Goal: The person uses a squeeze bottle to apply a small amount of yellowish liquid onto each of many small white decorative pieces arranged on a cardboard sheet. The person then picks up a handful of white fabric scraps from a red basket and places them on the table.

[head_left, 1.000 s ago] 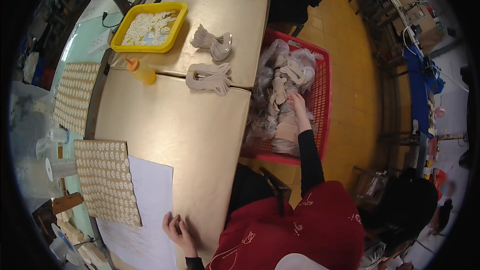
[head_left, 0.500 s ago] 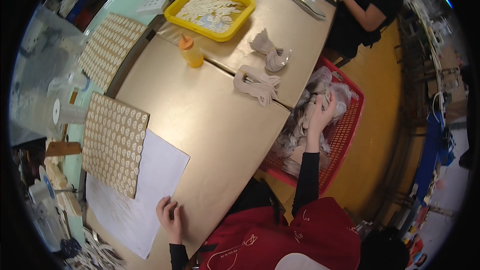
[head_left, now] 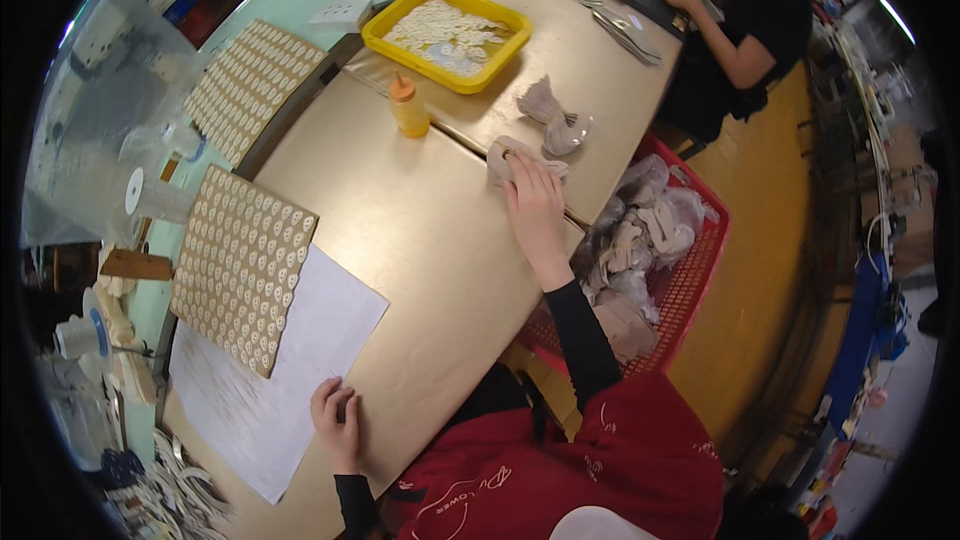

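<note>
My right hand (head_left: 537, 210) reaches across the table with its fingers closed over a banded bundle of beige fabric strips (head_left: 498, 162), and partly hides it. Just beyond lies a second tied beige bundle (head_left: 548, 112), fanned at one end. My left hand (head_left: 338, 424) rests on the table near the front edge, beside a white paper sheet (head_left: 340, 305). Its fingers are loosely bent and apart, with nothing in them. On that sheet partly lies a brown board (head_left: 245, 265) covered with rows of small pale oval pieces.
A yellow tray (head_left: 377, 32) of small pale pieces and an orange-capped bottle (head_left: 409, 110) stand farther back. Right of the table is a red basket (head_left: 690, 285) with plastic-wrapped beige pieces. Another board (head_left: 255, 85) lies far left. A co-worker (head_left: 745, 40) sits at the far right.
My right hand has left the red basket and moved up and left onto the nearer beige bundle. My left hand stays at the table edge. The view has shifted slightly.
</note>
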A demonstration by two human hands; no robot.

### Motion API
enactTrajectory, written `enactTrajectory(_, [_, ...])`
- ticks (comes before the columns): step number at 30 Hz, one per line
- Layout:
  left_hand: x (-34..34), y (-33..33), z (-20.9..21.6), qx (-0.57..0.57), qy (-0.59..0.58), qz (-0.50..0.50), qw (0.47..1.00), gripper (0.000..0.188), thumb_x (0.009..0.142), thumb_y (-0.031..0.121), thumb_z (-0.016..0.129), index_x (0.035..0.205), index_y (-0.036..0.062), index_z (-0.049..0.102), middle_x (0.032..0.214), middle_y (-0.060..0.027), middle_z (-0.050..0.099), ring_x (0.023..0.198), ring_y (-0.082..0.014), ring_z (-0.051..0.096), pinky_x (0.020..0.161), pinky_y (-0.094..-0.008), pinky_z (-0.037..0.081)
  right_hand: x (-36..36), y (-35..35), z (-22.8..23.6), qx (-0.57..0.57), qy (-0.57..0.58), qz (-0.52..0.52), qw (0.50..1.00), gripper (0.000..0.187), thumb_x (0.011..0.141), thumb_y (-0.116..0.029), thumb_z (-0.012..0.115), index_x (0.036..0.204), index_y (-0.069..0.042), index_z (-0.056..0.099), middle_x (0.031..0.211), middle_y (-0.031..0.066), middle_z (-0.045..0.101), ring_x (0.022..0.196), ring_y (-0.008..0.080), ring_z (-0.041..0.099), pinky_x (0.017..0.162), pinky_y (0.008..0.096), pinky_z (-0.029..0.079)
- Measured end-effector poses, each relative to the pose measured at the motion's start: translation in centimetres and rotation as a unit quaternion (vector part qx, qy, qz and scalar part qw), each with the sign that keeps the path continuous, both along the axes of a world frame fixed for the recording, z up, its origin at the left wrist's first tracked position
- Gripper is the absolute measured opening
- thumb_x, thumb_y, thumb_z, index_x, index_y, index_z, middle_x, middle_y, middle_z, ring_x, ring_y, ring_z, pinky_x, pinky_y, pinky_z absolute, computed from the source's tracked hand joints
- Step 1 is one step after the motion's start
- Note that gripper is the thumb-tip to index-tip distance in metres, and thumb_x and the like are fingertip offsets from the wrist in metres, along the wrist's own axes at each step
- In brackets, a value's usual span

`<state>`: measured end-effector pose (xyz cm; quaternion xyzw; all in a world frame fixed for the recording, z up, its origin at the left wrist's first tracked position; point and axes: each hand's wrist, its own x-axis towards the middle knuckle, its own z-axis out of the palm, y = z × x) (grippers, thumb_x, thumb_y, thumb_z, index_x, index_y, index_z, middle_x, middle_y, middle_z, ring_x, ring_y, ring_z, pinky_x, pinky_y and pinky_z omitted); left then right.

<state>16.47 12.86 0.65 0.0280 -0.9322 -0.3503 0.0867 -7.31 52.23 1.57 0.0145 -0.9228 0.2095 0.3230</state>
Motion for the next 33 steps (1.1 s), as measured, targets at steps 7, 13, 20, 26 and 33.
enactTrajectory(7, [0.0, -0.3, -0.1, -0.003, 0.023, -0.029, 0.999, 0.012, 0.084, 0.006, 0.069, 0.095, 0.0027, 0.067, 0.121, -0.0127, 0.062, 0.113, -0.031, 0.057, 0.098, -0.0403, 0.044, 3.2, 2.3, 0.2, -0.487, 0.032, 0.01, 0.873, 0.032, 0.104, -0.024, 0.049, 0.121, 0.001, 0.059, 0.113, 0.0104, 0.066, 0.105, 0.0274, 0.063, 0.09, 0.0363, 0.048])
enactTrajectory(13, [0.0, -0.4, -0.2, 0.02, 0.044, -0.036, 0.998, 0.012, 0.084, 0.005, 0.068, 0.096, 0.0022, 0.067, 0.121, -0.0126, 0.062, 0.113, -0.0307, 0.058, 0.097, -0.04, 0.044, 8.0, 4.4, 4.1, -0.791, 0.073, 0.16, 0.586, 0.054, 0.107, -0.042, 0.033, 0.141, -0.001, 0.042, 0.137, 0.0115, 0.052, 0.127, 0.0243, 0.051, 0.105, 0.0401, 0.043])
enactTrajectory(20, [0.3, -0.8, -0.4, 0.026, 0.053, -0.055, 0.997, 0.012, 0.085, 0.005, 0.067, 0.097, 0.0018, 0.067, 0.123, -0.0126, 0.062, 0.115, -0.0307, 0.057, 0.098, -0.0396, 0.044, 7.9, 5.2, 2.5, -0.696, 0.009, 0.109, 0.709, 0.05, 0.101, -0.036, 0.053, 0.137, -0.002, 0.046, 0.136, 0.0144, 0.052, 0.124, 0.0268, 0.052, 0.104, 0.0426, 0.043])
enactTrajectory(26, [0.5, -0.9, -0.7, 0.055, 0.05, -0.068, 0.995, 0.012, 0.088, 0.006, 0.064, 0.098, 0.0021, 0.067, 0.125, -0.0122, 0.061, 0.118, -0.0302, 0.055, 0.1, -0.0391, 0.043, 8.8, 4.2, -1.8, -0.289, -0.099, -0.163, 0.938, 0.063, 0.092, -0.039, 0.064, 0.133, 0.006, 0.051, 0.146, 0.0291, 0.036, 0.136, 0.0415, 0.035, 0.113, 0.042, 0.03])
enactTrajectory(33, [0.3, -1.0, -0.8, 0.035, 0.056, -0.079, 0.995, 0.013, 0.09, 0.006, 0.062, 0.102, 0.003, 0.066, 0.127, -0.0121, 0.06, 0.121, -0.0297, 0.053, 0.102, -0.0391, 0.042, 12.3, 9.5, -8.3, -0.484, -0.089, -0.192, 0.849, 0.061, 0.093, -0.036, 0.064, 0.139, 0.002, 0.049, 0.134, 0.0189, 0.057, 0.122, 0.0285, 0.056, 0.1, 0.0384, 0.044])
